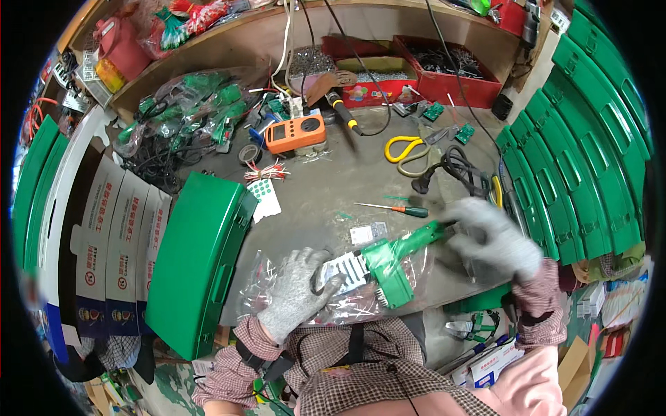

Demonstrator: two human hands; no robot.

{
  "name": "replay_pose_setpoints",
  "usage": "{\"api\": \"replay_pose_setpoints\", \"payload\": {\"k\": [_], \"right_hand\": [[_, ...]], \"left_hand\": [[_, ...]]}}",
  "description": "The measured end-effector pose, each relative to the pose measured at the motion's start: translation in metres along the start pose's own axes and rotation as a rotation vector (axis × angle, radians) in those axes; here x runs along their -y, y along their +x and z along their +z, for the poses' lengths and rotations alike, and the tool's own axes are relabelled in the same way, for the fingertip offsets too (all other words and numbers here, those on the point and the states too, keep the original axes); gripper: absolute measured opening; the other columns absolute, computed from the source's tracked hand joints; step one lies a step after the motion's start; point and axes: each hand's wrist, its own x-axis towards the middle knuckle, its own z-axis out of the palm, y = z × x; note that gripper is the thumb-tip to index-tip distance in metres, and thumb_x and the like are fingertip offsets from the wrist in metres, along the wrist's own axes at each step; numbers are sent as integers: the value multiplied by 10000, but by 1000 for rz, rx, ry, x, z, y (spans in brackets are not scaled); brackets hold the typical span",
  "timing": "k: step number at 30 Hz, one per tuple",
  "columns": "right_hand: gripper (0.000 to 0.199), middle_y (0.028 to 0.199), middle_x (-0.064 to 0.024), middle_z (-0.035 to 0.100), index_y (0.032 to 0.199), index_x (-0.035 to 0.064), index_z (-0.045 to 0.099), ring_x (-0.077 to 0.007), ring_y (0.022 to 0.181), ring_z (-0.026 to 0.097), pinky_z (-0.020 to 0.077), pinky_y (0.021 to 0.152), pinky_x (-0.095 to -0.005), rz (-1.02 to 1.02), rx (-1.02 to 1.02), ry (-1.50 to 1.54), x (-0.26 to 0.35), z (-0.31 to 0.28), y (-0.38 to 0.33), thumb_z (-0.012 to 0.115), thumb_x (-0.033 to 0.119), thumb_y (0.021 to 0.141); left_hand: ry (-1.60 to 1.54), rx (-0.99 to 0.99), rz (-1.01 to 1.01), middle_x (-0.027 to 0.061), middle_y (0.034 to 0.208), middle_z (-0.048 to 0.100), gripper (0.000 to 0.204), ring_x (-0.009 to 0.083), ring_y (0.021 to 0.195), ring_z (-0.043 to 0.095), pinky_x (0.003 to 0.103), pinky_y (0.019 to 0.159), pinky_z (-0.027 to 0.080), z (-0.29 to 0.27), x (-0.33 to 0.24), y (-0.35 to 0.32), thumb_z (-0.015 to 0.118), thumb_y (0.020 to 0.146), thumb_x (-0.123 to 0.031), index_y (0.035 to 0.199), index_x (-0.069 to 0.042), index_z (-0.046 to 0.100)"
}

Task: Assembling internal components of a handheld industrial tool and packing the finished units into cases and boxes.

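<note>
A green plastic tool (393,272), with a handle running up to the right, lies on clear plastic bags on the bench. Joined to its left side is a slotted silver-white metal part (345,272). My left hand (300,284), in a grey knit glove, is closed round the left end of that part, thumb along its lower edge. At the handle's far end is my right hand (491,238), also gloved and smeared by motion. Its fingers are too blurred to read. A small white card (361,235) and a screwdriver (393,209) with a green-orange handle lie just beyond.
A green case (201,260) stands at left beside white cartons (118,243). Several green cases (590,139) are stacked at right. Farther back are an orange meter (295,134), yellow-handled scissors (404,149), a soldering iron (345,114), black cable (458,170) and red boxes of screws (378,93).
</note>
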Motion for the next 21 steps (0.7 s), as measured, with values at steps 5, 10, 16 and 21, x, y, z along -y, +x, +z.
{"api": "replay_pose_setpoints", "payload": {"k": [5,10,16,21], "right_hand": [[455,1168,-106,611,1334,87,540,-278,1043,621,515,906,-417,-129,275,-611,-13,44,19,573,196,894],[630,1070,-76,619,1430,108,488,-254,951,654,539,793,-382,-81,-76,-761,14,3,5,645,187,826],[479,1060,-100,614,1207,122,609,-308,939,652,515,775,-409,119,98,-511,-10,-8,-22,750,145,749],[419,1058,-117,614,1141,102,603,-348,957,640,504,774,-442,65,130,-269,-20,27,-7,773,206,772]], "left_hand": [[94,-26,58,257,1213,605,314,446,1206,532,521,1073,396,1,26,-5,585,969,-258,1174,-26,631],[-84,-62,-60,254,1079,685,287,425,1044,645,454,939,516,-22,31,-17,585,981,-229,1098,15,680],[483,-76,-127,104,876,688,198,306,820,686,421,747,542,-76,7,-27,679,883,-272,936,-81,681],[536,-82,159,177,1285,578,595,367,1252,510,516,1044,377,-75,-24,-17,728,846,-403,1308,-65,565]]}}
